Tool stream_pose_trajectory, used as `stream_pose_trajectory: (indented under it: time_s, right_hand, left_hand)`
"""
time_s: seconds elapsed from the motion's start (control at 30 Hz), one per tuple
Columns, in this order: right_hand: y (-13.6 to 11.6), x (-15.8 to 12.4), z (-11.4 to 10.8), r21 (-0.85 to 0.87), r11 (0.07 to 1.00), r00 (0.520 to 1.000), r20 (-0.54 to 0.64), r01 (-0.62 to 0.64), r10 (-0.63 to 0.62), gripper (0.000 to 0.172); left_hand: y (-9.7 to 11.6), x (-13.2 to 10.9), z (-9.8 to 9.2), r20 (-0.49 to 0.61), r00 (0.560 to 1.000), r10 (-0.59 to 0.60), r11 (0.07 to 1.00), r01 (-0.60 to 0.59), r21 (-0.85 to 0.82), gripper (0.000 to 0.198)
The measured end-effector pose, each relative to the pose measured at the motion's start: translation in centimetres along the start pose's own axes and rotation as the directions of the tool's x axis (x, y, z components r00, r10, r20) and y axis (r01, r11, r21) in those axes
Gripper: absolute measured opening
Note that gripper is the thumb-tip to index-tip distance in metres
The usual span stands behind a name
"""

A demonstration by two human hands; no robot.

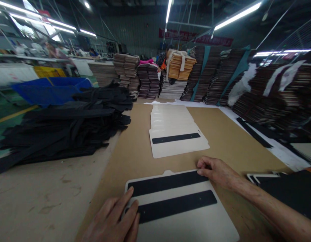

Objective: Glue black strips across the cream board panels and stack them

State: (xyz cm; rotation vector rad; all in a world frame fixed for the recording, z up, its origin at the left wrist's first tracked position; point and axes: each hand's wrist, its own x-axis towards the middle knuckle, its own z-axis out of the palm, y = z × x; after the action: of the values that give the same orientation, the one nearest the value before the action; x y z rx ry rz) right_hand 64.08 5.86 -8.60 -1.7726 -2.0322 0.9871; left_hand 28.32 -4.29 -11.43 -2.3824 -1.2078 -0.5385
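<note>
In front of me lies a cream-coloured flat panel (188,227) with rounded corners and a small tab on its far edge. Two black strips lie across it: a far strip (167,183) along the far edge and a near strip (179,205) below it. My left hand (113,222) rests with its fingers stretched out on the left ends of both strips. At the panel's far right corner, my right hand (214,169) pinches the right end of the far strip between thumb and fingers. Part of that end is hidden by the thumb.
Beyond is an overlapping row of cream panels (174,117), the nearest bearing a black strip (177,138). A heap of black strips (64,124) lies left, before a blue bin (51,90). Black pieces (288,193) lie right. Tall stacks (213,74) line the back, near a person.
</note>
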Motion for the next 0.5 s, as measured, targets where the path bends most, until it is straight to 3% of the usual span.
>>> stream_pose_trajectory:
  time_s: [0.13, 0.27, 0.37, 0.5]
  right_hand:
    - [-0.4, -0.2, -0.3, -0.234, 0.967, 0.993, -0.041, 0.097, -0.109, 0.009]
    - [-2.2, -1.2, 0.2, -0.463, 0.864, 0.973, -0.018, 0.197, -0.231, 0.014]
    - [-4.3, -2.4, 1.6, -0.668, 0.715, 0.97, 0.048, 0.208, -0.237, 0.034]
    - [-6.9, -4.4, 3.9, -0.845, 0.477, 0.955, 0.119, 0.241, -0.272, 0.066]
  left_hand:
    - [0.2, -0.2, -0.2, 0.022, 0.999, -0.034, 0.999, 0.034, 0.003, 0.028]
    - [0.6, 0.6, -1.2, 0.091, 0.993, -0.07, 0.997, 0.071, -0.01, 0.039]
    - [1.3, 2.3, -2.0, 0.225, 0.968, -0.108, 0.994, 0.113, -0.01, 0.055]
    - [2.1, 4.1, -2.2, 0.425, 0.89, -0.167, 0.983, 0.185, 0.0, 0.07]
